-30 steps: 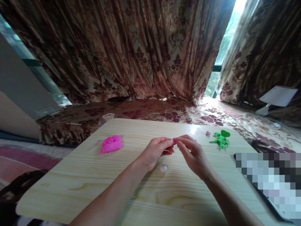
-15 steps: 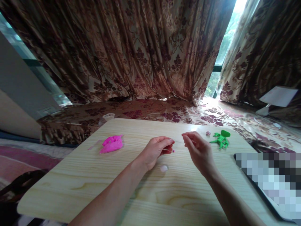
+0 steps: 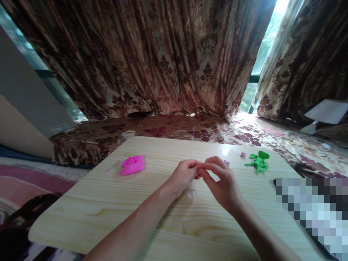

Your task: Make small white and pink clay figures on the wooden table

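My left hand (image 3: 182, 177) is closed in a pinch over the middle of the table. My right hand (image 3: 223, 183) meets it there, thumb and forefinger pressed together at the left fingertips. Whatever the fingers hold is too small or too hidden to make out. A small whitish round piece (image 3: 191, 194) lies on the table just below the hands. Behind my right hand, a small pinkish piece (image 3: 227, 163) is partly covered. A similar pinkish piece (image 3: 243, 154) sits farther right, beside a bright green figure (image 3: 257, 164) with thin limbs and a flat oval part.
Bright pink soft material (image 3: 133, 165), apparently in clear wrapping, lies on the left of the wooden table (image 3: 89, 203). A dark-edged, blurred-out object (image 3: 307, 214) occupies the right edge. Beyond are a clear container (image 3: 127, 135), a white lamp (image 3: 326, 111) and patterned curtains (image 3: 174, 58).
My right hand has moved left, and its fingertips now meet those of my left hand. A tiny pink dot near the left fingers is no longer visible. The pinkish piece behind my right hand now shows.
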`<state>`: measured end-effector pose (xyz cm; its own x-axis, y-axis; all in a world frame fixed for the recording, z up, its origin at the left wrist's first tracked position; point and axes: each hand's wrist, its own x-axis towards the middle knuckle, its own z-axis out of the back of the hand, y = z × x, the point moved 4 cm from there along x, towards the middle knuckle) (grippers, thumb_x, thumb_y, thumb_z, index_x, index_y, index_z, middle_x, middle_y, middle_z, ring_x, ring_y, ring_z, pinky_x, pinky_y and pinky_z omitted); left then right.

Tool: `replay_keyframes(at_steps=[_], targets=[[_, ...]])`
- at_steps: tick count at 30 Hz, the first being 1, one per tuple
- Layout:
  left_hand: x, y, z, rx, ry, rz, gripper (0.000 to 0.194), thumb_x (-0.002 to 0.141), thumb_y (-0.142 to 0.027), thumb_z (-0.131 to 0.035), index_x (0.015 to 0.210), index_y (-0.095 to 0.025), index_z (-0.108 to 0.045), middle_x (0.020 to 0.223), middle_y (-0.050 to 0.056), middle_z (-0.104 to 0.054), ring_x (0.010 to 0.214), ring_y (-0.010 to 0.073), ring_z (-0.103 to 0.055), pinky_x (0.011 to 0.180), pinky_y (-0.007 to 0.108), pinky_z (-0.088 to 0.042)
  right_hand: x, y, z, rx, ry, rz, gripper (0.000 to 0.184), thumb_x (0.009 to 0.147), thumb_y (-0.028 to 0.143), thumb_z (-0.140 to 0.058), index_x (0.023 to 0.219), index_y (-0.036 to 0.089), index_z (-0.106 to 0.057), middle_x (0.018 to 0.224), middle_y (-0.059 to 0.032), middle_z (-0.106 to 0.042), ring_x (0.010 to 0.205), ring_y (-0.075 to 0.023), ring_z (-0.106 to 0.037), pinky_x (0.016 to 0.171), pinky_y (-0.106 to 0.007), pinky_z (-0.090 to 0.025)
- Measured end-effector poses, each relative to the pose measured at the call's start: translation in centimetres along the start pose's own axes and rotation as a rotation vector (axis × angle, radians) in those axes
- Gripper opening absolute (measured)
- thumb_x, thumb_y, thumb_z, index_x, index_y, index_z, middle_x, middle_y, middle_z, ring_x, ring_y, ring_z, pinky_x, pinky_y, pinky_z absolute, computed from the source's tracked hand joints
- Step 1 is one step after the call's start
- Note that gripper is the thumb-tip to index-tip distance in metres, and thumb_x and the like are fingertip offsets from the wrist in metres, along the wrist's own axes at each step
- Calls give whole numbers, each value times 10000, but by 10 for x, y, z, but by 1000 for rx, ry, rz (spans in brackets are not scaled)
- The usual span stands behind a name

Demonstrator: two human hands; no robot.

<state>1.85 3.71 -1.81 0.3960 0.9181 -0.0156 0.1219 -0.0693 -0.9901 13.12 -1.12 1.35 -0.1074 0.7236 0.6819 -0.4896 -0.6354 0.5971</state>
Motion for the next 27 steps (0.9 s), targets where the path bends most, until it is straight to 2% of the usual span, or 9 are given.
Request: replay_keyframes(at_steps=[3,6,11,14,18,23,27], targets=[[-1,-2,-1,-41,26,33,189,697,-323,-621,719,-137,-647,662,16,-598,630,111,-505,654,257,-381,-2,6,-2,-169,57,96,307,819,119,-495,1056,269,-619,972,-72,-555,901,-217,-511,779,-390,-434],[-2,-4,-7,-83,99,29,179,716,-306,-604,741,-136,-653,704,29,-612,692,127,-521,680,267,-387,-3,12,-5,-249,119,165,434,798,71,-468,1171,276,-549,1093,-80,-531,1004,-246,-467,843,-431,-398],[-2,-3,-5,-169,89,41,147,718,-281,-602,742,-144,-653,728,25,-616,720,127,-529,708,277,-396,-2,13,-4,-325,117,162,493,778,42,-432,1220,251,-502,1154,-82,-514,1072,-260,-427,896,-455,-368],[-2,-3,-3,-214,107,49,165,738,-291,-586,787,-150,-656,766,30,-621,741,130,-537,728,285,-402,-3,14,-8,-330,130,207,549,760,15,-416,1260,238,-462,1215,-77,-489,1137,-251,-393,950,-452,-338],[-2,-2,-7,-228,126,32,137,734,-220,-577,815,-144,-657,791,35,-618,759,126,-530,740,275,-407,-4,12,-14,-369,170,238,545,766,27,-408,1279,207,-444,1285,-84,-449,1209,-249,-336,1004,-458,-288],[-1,4,-8,-299,120,137,164,746,-270,-583,830,-144,-645,732,26,-595,701,110,-529,681,249,-421,-4,4,-12,-444,152,161,508,793,53,-390,1288,157,-430,1300,-107,-438,1236,-251,-317,1022,-466,-270],[0,6,-6,-339,110,131,157,750,-251,-573,852,-155,-642,778,27,-603,732,112,-538,686,246,-425,-5,7,-15,-437,175,188,521,786,53,-389,1295,158,-424,1318,-97,-422,1254,-244,-300,1040,-453,-256]])
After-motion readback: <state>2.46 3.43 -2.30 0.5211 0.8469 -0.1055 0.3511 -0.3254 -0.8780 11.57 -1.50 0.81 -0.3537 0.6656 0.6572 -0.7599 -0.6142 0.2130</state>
